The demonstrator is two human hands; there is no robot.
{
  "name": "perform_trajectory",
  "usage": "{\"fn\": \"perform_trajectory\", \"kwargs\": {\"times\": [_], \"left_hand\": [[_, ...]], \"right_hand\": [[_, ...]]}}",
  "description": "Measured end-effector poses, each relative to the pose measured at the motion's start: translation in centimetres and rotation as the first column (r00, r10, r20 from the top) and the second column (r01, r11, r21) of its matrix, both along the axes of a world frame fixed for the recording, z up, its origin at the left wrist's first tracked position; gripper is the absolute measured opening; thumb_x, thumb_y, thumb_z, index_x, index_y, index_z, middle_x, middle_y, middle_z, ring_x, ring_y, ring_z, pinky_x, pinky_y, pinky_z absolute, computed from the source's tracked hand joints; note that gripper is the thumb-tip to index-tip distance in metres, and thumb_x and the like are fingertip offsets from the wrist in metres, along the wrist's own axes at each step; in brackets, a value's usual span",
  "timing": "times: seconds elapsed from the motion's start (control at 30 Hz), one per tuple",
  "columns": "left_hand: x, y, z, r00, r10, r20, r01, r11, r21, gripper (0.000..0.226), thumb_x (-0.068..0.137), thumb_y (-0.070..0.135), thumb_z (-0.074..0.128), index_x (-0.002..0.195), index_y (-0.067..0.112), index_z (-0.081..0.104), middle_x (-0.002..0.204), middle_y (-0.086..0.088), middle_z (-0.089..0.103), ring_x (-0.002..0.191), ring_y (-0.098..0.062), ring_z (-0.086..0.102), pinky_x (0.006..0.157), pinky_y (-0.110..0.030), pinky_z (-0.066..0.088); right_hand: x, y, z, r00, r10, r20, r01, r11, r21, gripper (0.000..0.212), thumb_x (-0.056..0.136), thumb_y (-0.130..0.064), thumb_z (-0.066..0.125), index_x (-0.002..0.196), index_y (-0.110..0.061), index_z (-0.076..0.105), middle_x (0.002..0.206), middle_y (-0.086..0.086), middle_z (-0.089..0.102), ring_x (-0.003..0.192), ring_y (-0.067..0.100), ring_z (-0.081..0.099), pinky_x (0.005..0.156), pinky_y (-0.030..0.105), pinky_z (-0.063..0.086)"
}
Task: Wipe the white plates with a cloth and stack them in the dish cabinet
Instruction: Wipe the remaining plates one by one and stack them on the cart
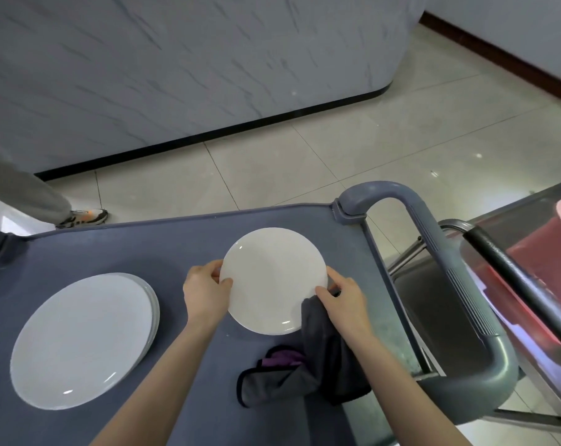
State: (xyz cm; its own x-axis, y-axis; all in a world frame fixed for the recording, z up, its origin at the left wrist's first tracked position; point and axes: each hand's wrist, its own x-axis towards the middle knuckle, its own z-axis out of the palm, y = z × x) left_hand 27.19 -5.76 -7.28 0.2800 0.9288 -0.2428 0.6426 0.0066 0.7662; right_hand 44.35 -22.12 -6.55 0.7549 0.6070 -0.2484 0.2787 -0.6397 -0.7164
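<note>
- Nearest, a gray cloth (321,358) is hanging from my right hand (343,297), ready for wiping.
- Near left, a plate stack (79,342) is waiting on the cart (144,246).
- Farther, my left hand (205,291) and right hand are each pinching a white plate (274,280) by its rim, steadying it.

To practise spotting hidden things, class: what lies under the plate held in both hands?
The grey cloth runs under the lower right edge of the plate, gripped there by the right hand. The cart top lies below. How far the cloth reaches underneath is covered.
</note>
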Motion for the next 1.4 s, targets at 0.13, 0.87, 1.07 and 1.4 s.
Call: {"fn": "perform_trajectory", "kwargs": {"times": [0.13, 0.87, 1.07, 1.4], "left_hand": [[0.1, -0.3, 0.0, 1.0, -0.023, -0.013, 0.023, 1.0, 0.016, 0.04, 0.085, -0.001, 0.062, 0.121, 0.014, 0.071, 0.118, -0.008, 0.054, 0.093, -0.024, 0.06, 0.086, -0.026, 0.039], [-21.5, 4.8, 1.9, 0.962, 0.273, 0.022, -0.274, 0.953, 0.132, 0.024, 0.094, 0.015, 0.063, 0.116, 0.021, 0.07, 0.101, 0.002, 0.066, 0.092, -0.013, 0.061, 0.079, -0.023, 0.039], [-27.0, 7.3, -0.4, 0.949, 0.28, -0.147, -0.272, 0.96, 0.071, 0.046, 0.089, 0.014, 0.068, 0.134, 0.017, 0.062, 0.129, -0.011, 0.052, 0.119, -0.029, 0.052, 0.097, -0.037, 0.042], [-29.6, 9.0, -1.6, 0.957, 0.291, -0.01, -0.29, 0.95, -0.111, 0.044, 0.078, 0.001, 0.065, 0.117, 0.021, 0.065, 0.101, 0.0, 0.067, 0.093, -0.021, 0.063, 0.077, -0.028, 0.044]], "right_hand": [[-0.2, 0.2, 0.0, 1.0, -0.011, -0.004, 0.011, 1.0, -0.014, 0.024, 0.092, -0.017, 0.059, 0.115, -0.018, 0.065, 0.088, 0.006, 0.052, 0.08, 0.017, 0.054, 0.062, 0.008, 0.032], [-19.1, 10.8, 2.4, 0.921, 0.382, -0.074, -0.377, 0.923, 0.071, 0.041, 0.085, -0.024, 0.073, 0.124, -0.028, 0.06, 0.093, -0.004, 0.06, 0.088, 0.01, 0.058, 0.079, 0.017, 0.039], [-23.0, 14.2, -0.2, 0.926, 0.289, -0.243, -0.309, 0.95, -0.046, 0.047, 0.087, -0.024, 0.07, 0.131, -0.023, 0.055, 0.096, -0.004, 0.063, 0.096, 0.014, 0.059, 0.082, 0.024, 0.04], [-25.2, 14.9, -1.3, 0.937, 0.129, -0.324, -0.147, 0.989, -0.031, 0.042, 0.088, -0.021, 0.07, 0.126, -0.027, 0.054, 0.093, -0.005, 0.063, 0.081, 0.001, 0.056, 0.062, 0.013, 0.041]]}}
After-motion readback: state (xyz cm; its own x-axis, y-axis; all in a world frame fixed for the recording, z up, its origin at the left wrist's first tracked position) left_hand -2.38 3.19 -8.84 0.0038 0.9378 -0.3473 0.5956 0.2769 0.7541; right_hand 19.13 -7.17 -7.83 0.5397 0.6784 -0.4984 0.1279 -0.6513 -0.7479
